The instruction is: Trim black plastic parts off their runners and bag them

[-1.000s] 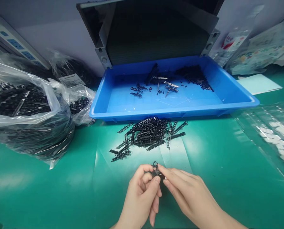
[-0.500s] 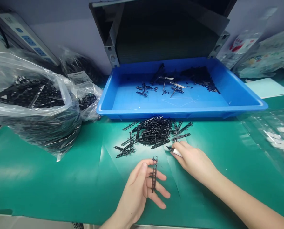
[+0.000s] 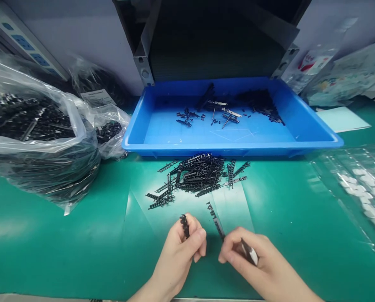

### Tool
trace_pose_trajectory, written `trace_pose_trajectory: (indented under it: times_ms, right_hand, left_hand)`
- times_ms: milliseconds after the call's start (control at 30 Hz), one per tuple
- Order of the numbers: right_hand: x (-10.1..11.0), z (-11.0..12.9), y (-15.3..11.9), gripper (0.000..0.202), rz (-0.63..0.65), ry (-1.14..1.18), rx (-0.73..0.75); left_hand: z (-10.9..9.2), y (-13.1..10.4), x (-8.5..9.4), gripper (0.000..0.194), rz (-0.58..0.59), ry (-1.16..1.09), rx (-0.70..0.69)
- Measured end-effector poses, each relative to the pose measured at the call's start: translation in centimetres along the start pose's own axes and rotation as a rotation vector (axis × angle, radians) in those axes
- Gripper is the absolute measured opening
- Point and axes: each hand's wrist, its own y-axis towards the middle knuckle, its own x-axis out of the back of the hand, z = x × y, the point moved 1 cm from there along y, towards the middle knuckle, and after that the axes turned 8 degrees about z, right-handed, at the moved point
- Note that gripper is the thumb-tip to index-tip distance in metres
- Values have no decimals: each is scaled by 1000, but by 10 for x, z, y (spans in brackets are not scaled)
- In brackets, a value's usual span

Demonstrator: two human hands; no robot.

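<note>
Strip (image 3: 216,221) at lower centre of frame, one end pinched in right hand (image 3: 244,267); black part (image 3: 184,226) clamped in left hand (image 3: 181,259), apart; probably light, stiff, snappable; best taken by ends.

A green tabletop (image 3: 112,251) (rather glossy) bears a blue tray (image 3: 231,147), piled black strips (image 3: 200,174) and a plastic bag (image 3: 42,176).

From afar, I'm viewing a pale lilac wall (image 3: 89,29) rising in the upper left, a dark panel (image 3: 215,42) filling the top centre, and a green tabletop (image 3: 313,251) spreading across the lower frame, gleaming at left.
</note>
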Motion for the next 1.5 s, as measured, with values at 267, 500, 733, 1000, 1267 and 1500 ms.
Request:
trace_pose_trajectory:
  times_ms: [267, 500, 733, 1000, 1267, 1500]
  right_hand:
    - [-21, 0, -3, 15, 29, 71, 27]
    - [-2, -4, -6, 17, 57, -180, 26]
    - [5, 0, 0, 36, -41, -588, 153]
    - [2, 1, 3, 39, -36, -736, 205]
    - [3, -1, 1, 37, -39, -610, 226]
    - [-1, -5, 2, 36, -60, -571, 216]
  left_hand:
    - [9, 0, -5, 39, -3, 44, 49]
    - [4, -4, -7, 31, -88, 249, -19]
    - [-1, -6, -8, 31, -103, 333, 16]
    - [-3, -5, -13, 24, -138, 352, 34]
    - [-3, -5, -16, 30, -115, 233, 59]
    - [0, -4, -12, 24, -87, 311, 59]
